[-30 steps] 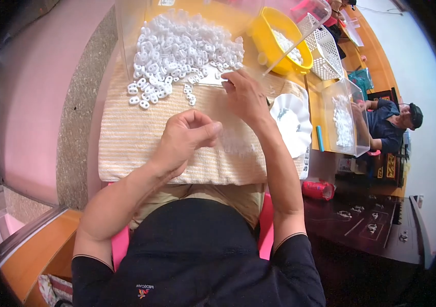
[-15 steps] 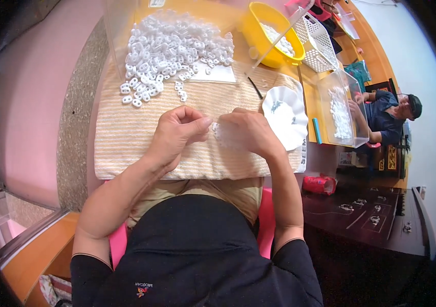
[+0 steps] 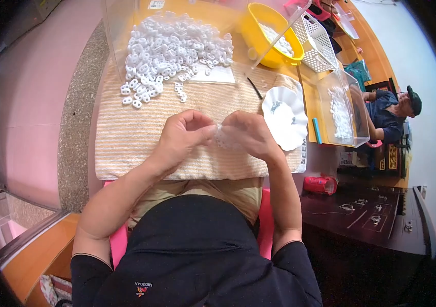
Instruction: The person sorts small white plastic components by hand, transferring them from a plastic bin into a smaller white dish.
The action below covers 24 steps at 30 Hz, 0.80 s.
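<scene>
Above the striped towel [image 3: 126,138], my left hand [image 3: 187,135] pinches thumb against forefinger; whatever lies between the tips is hidden. Close beside it, fingertips nearly meeting, my right hand [image 3: 251,134] is curled palm inward and a little blurred. Small white pieces [image 3: 221,138] show smeared under its fingers; whether they are held or lie on the towel I cannot tell. Beyond both hands spreads a heap of white plastic pieces [image 3: 172,48], each oval with two holes. A white dish with a wavy rim [image 3: 297,135] sits right of my right hand, dark specks inside.
A clear plastic panel [image 3: 114,43] stands by the heap. A thin black stick [image 3: 255,88] lies near the dish. To the right are a yellow basin [image 3: 251,38], a white perforated basket [image 3: 316,51], and a clear bin [image 3: 358,130] of white pieces, with a seated person [image 3: 387,115] behind.
My right hand has shifted slightly and its fingers are turned differently. My left hand has moved a little to the right. The heap and dish stay put.
</scene>
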Each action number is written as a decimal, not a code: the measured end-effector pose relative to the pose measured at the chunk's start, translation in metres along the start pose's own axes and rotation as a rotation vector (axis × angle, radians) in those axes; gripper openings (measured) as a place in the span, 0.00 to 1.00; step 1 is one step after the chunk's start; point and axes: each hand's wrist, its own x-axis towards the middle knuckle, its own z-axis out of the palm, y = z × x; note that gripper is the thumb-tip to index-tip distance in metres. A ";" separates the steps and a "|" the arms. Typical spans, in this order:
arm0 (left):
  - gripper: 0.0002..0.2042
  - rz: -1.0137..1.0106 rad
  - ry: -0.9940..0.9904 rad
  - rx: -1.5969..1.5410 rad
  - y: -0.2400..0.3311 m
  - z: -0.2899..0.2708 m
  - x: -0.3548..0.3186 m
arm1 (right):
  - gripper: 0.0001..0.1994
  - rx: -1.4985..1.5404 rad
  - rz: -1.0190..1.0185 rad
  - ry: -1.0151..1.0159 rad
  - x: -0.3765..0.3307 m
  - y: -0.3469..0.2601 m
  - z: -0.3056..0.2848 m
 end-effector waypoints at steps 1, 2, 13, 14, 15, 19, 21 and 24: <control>0.07 0.011 -0.031 0.000 -0.001 0.000 0.000 | 0.05 0.003 0.000 -0.001 0.000 0.000 0.002; 0.07 0.010 -0.029 0.002 -0.001 0.000 -0.001 | 0.05 0.134 -0.002 -0.026 0.001 0.001 0.005; 0.07 -0.083 -0.095 -0.179 0.003 -0.004 -0.002 | 0.08 0.448 -0.026 -0.022 0.001 0.014 0.016; 0.07 -0.083 -0.095 -0.179 0.004 -0.003 -0.002 | 0.08 0.493 -0.019 -0.005 0.001 0.015 0.016; 0.07 -0.104 -0.071 -0.213 0.004 -0.002 -0.003 | 0.09 0.538 -0.012 0.012 0.001 0.016 0.016; 0.09 -0.123 -0.056 -0.273 0.002 -0.004 -0.002 | 0.10 0.558 -0.025 0.053 0.002 0.022 0.016; 0.10 -0.126 -0.054 -0.273 0.001 -0.005 -0.001 | 0.09 0.596 -0.008 0.076 0.002 0.024 0.016; 0.10 -0.119 -0.057 -0.266 0.001 -0.004 -0.002 | 0.09 0.606 0.005 0.062 0.002 0.026 0.015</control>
